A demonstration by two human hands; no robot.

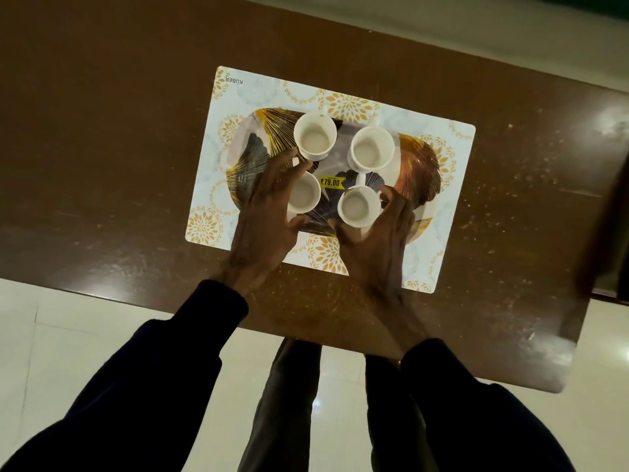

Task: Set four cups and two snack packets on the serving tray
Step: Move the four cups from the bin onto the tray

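Four white cups stand upright and empty on one oval serving tray (pixel 418 165) printed with gold and dark fan-shaped leaves, set in the middle of the frame. The tray lies on one pale placemat (pixel 452 206) with gold floral rings, and the placemat lies on a brown wooden table (pixel 102 131).

The cups make a rough square. The upper-left cup (pixel 315 136) and the upper-right cup (pixel 372 149) stand free, a small gap between them. Below them are the lower-left cup (pixel 304 194) and the lower-right cup (pixel 359 206). One yellow price sticker (pixel 331 182) sits on the tray between the four.

The left hand (pixel 269 212) curls around the lower-left cup, fingers over its far side and thumb at its near side, gripping it. The right hand (pixel 384 233) wraps the lower-right cup from the lower right, thumb under its near edge and fingers at its right side, gripping it too. Both cups appear to sit on the tray, though the hands hide their bases.

Two dark sleeves run down to the lower corners of the frame, over a pale tiled floor (pixel 68 335).
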